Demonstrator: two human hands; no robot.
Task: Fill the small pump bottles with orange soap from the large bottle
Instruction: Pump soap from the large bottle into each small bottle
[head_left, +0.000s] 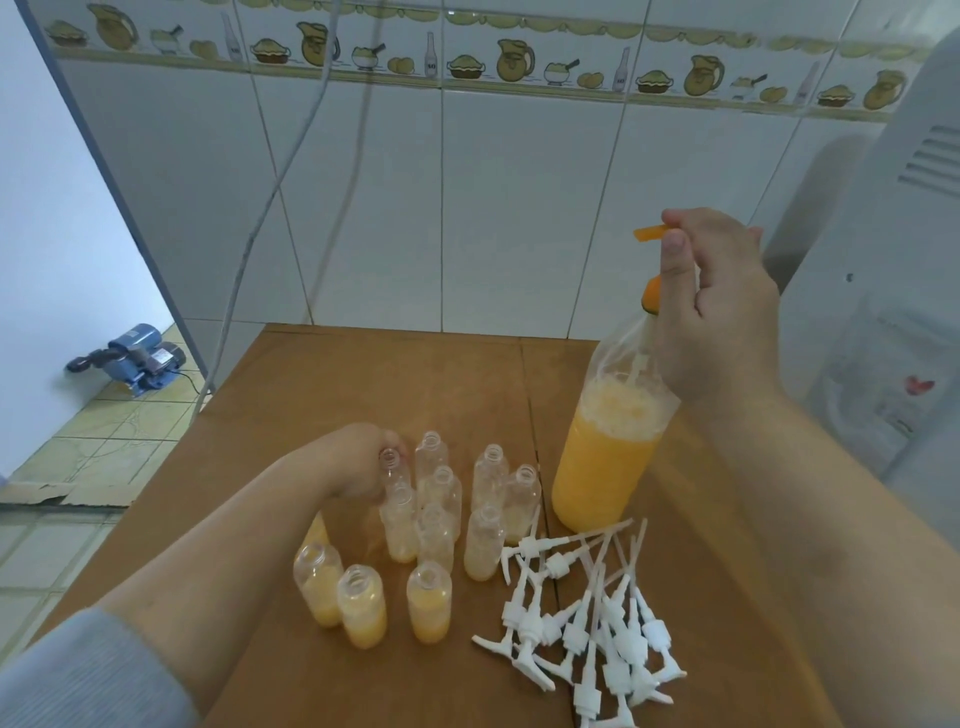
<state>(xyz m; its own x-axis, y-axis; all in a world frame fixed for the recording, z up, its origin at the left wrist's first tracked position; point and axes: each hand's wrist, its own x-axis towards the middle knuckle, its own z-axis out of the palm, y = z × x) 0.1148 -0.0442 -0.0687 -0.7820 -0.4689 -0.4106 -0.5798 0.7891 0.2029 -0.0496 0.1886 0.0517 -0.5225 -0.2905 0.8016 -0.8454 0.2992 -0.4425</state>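
Large bottle (602, 457) stands half-full beside clustered uncapped small bottles (441, 519).

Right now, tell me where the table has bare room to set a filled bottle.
Bare wood lies behind the small bottles, toward the tiled wall, and along the near edge below the filled ones. It is crowded among the bottles, around the pump tops and beside the large bottle.

On my feed: one brown bench (363, 374) against a tiled wall (519, 208). Large bottle (608, 447), upright, roughly half full of orange soap; my right hand (722, 312) grips its orange pump head (652, 234), thumb and fingers (675, 249) curled around it. Cluster of small clear bottles (441, 499), uncapped; the four nearest me hold orange soap. My left hand (358, 462) grips one back-row bottle (392, 467). Heap of white pump tops (587, 618), lying loose just in front of the large bottle.
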